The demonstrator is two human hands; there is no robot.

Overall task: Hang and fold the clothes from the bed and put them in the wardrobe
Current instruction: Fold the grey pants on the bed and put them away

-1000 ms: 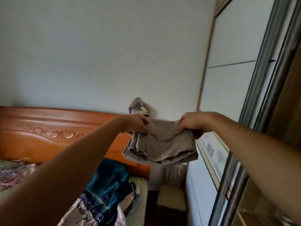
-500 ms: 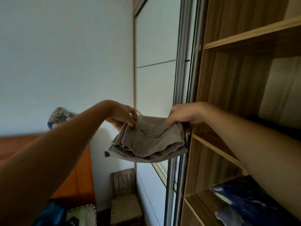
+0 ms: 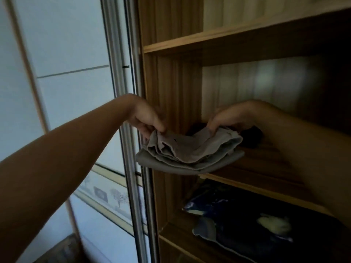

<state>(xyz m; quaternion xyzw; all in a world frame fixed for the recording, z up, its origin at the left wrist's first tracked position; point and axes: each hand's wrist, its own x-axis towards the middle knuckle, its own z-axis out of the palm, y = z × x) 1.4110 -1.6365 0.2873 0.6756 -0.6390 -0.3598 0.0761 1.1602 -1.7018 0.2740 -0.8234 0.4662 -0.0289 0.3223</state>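
Both hands, the left hand and right hand, pinch the folded grey garment at the wardrobe's middle shelf, where a dark item behind stays indistinct in shadow.

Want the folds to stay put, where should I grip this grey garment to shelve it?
Grip the grey garment at its two upper corners from above, as the left hand and right hand do; its stacked folds sag between them.
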